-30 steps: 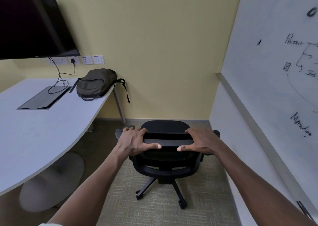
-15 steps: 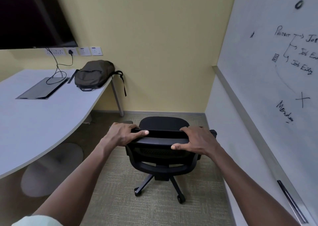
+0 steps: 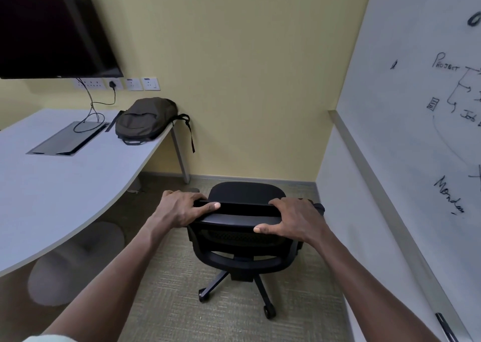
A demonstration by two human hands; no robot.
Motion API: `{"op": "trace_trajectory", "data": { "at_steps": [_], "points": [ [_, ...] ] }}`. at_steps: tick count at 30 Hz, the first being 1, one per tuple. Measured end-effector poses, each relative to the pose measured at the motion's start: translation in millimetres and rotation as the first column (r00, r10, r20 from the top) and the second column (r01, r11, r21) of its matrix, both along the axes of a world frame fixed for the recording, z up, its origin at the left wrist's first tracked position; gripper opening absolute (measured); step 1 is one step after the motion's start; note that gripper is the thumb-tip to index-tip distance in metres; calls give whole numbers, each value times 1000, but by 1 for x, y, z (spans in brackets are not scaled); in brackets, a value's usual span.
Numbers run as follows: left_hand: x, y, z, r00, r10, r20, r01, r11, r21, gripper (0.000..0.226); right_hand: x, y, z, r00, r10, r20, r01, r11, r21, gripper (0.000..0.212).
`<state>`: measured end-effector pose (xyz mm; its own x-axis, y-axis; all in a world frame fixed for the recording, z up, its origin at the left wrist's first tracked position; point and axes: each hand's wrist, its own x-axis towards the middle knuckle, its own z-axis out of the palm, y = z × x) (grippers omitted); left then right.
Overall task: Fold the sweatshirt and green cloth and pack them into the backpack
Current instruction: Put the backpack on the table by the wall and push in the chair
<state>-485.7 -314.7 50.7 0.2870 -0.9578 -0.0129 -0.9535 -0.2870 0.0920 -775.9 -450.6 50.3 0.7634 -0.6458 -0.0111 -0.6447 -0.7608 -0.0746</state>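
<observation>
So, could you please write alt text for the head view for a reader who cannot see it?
Both hands, left hand and right hand, grip the top of a black office chair's backrest. An olive backpack lies closed on the white desk at the far end, against the yellow wall, below a wall-mounted screen; a whiteboard stands right.

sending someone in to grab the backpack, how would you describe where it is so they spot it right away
Look at the white curved table along the left wall, under the dark wall screen. At its far end, against the yellow wall, lies the backpack, beside a grey panel in the tabletop. It is the only soft, olive-brown bag there, with a black strap hanging off the table edge.
</observation>
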Motion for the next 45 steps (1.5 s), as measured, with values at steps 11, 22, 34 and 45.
{"op": "trace_trajectory", "data": {
  "at_steps": [11, 22, 34, 45],
  "points": [
    [13, -56, -2, 997, 80, -16, -80, 997, -14, 100, 29, -90, 1, 994, 86, 64, -89, 995, 40, 101],
    [40, -85, -4, 974, 225, -21, -225, 974, -19, 103, 81, -154, -1, 975, 222, 21, -221, 975, -36, 110],
    [69, -85, -6, 915, 404, -3, -403, 913, -70, 94, 151, -195, -5, 929, 371, 8, -370, 927, -69, 110],
    [114, -79, -3, 847, 531, -15, -529, 840, -121, 92, 220, -204, -4, 884, 467, 25, -463, 881, -96, 110]
  ]
}}
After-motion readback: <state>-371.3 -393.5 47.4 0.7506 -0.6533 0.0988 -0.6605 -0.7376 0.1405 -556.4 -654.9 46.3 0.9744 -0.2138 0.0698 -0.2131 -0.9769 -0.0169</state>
